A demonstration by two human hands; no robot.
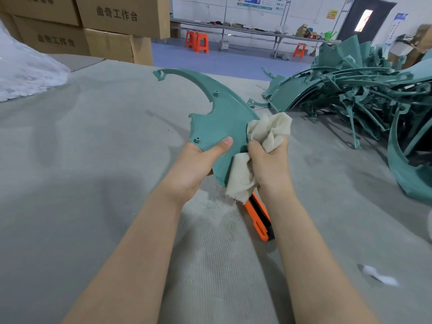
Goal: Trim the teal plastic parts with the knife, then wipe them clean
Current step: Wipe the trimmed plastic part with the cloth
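A curved, fin-shaped teal plastic part [219, 118] is held up above the grey felt table [93, 160]. My left hand [198, 164] grips its lower edge, thumb lying across the face. My right hand [268, 164] clutches a crumpled cream cloth [268, 132] and presses it against the part's right side; a tail of the cloth hangs below. An orange and black utility knife [259, 220] lies on the table under my right wrist, partly hidden by it.
A big heap of teal plastic parts [364, 94] fills the table's right side. Clear plastic bagging [25, 69] lies at the far left, with cardboard boxes [105, 31] behind. Pale dust and shavings [208, 206] lie beneath my hands. A white scrap [378, 275] sits at lower right.
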